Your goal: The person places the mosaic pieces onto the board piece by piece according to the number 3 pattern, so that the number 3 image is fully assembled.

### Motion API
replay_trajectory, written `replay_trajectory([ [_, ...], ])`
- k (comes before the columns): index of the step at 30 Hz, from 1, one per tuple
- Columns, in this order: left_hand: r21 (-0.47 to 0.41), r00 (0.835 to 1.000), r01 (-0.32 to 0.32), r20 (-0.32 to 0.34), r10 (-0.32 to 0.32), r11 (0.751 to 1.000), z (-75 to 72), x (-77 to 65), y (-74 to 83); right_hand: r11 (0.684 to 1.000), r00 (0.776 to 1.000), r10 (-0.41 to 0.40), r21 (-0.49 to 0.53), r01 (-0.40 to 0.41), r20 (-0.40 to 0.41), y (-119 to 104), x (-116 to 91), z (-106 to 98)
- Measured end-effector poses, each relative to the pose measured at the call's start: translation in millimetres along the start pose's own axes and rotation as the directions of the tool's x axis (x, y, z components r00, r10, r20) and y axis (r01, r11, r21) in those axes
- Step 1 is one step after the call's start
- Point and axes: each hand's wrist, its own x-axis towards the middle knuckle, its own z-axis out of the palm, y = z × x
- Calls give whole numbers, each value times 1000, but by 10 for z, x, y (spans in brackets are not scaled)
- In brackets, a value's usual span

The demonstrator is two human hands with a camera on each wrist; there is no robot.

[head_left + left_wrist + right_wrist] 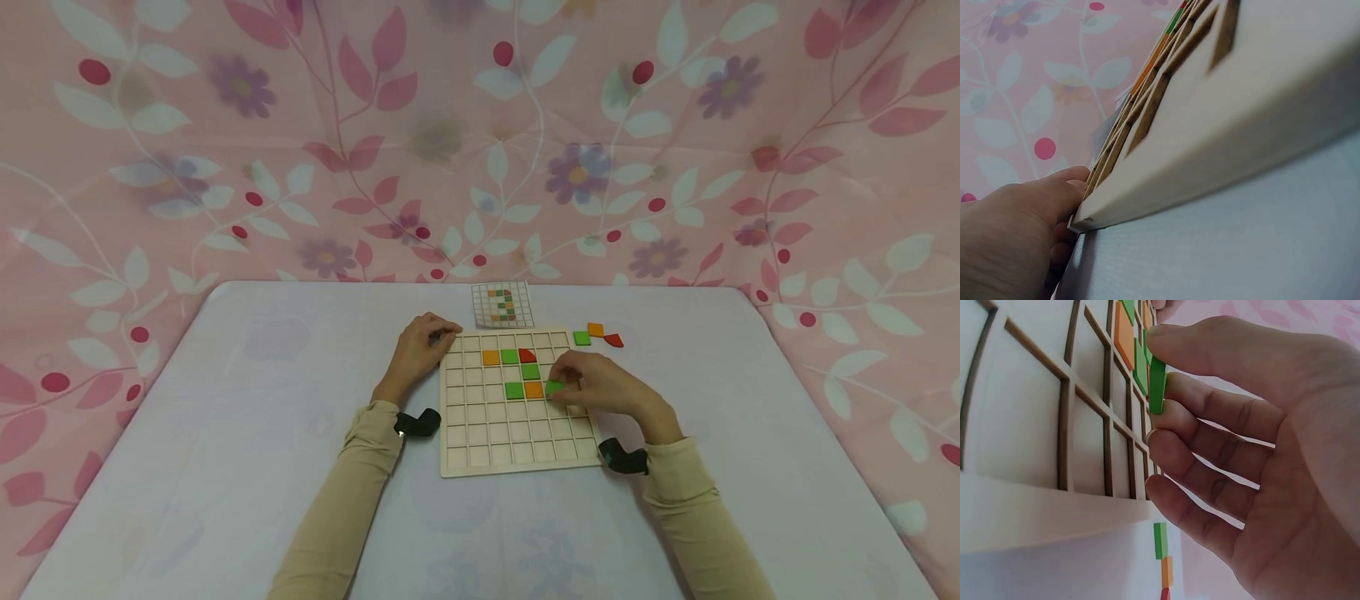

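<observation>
A wooden grid board lies flat on the table. My left hand holds its far left corner, the thumb on the rim and other fingers curled at the side in the left wrist view. Between thumb and fingertips, my right hand pinches a green square tile, tilted over a cell on the board's right side. Left of that tile sit an orange tile and a green tile. Farther back on the grid are an orange tile, two green ones and a red quarter-round tile.
Behind the board lies a pattern card printed with a small coloured grid. Off the board's far right corner are a loose green tile, an orange tile and a red quarter-round piece. A floral curtain hangs behind the table.
</observation>
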Motion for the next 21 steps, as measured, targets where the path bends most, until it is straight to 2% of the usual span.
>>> replay_trajectory([
  [21,7,1000,-17,-12,17,1000,-1,-9,5,1000,999,21,-20,-20,24,-103,55,99],
])
